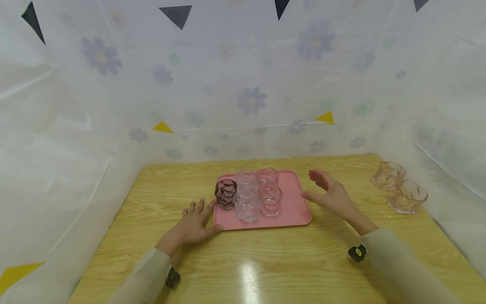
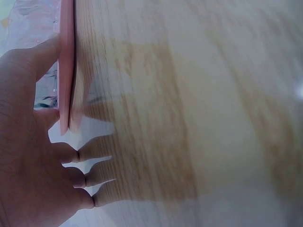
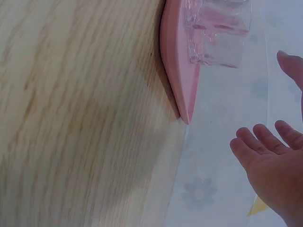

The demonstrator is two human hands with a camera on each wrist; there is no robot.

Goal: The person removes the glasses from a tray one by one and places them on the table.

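Note:
A pink tray (image 1: pixel 292 207) lies on the table and carries several wavy-sided glasses. At its left stands a smoky purple glass (image 1: pixel 225 195), beside two colourless ones, the front one (image 1: pixel 247 207) nearer me. Two pink glasses, the front one (image 1: pixel 270 200) more visible, stand right of those. My left hand (image 1: pixel 193 226) has its fingers spread on the tray's left side, the thumb and index finger touching the rim (image 2: pixel 67 71). Off the tray's right edge, my right hand (image 1: pixel 332 197) is raised with relaxed fingers and holds nothing; the right wrist view shows it apart from the tray.
Two peach-tinted glasses, the nearer one (image 1: pixel 407 197) and the farther one (image 1: pixel 387 175), stand at the right edge of the wooden table (image 1: pixel 212 266). White patterned sheeting (image 1: pixel 212 97) hangs behind the table and along both sides.

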